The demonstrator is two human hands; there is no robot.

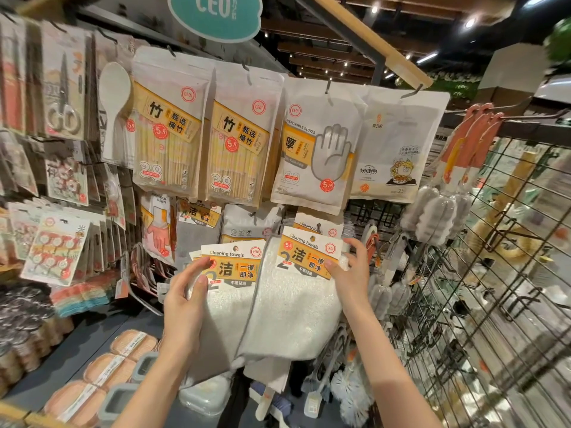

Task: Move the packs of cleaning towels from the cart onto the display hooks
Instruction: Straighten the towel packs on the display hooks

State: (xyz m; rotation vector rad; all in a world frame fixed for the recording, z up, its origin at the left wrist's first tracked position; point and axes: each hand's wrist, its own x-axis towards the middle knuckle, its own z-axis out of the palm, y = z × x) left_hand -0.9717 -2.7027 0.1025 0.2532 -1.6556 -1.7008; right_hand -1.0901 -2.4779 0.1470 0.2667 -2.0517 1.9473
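Your left hand (pixel 185 291) grips a stack of cleaning-towel packs (pixel 230 274) just below the disposable gloves bag (pixel 315 149) — thumb pressed on the front card, the other fingers curled out of sight behind. Your right hand (pixel 349 270) pinches the card of a second pack (pixel 309 257), thumb in front and fingers behind, directly under that bag. Just above this pack, one more towel pack (pixel 318 225) already hangs on the display.

Two bare forearms and hands (pixel 185 291), sleeveless
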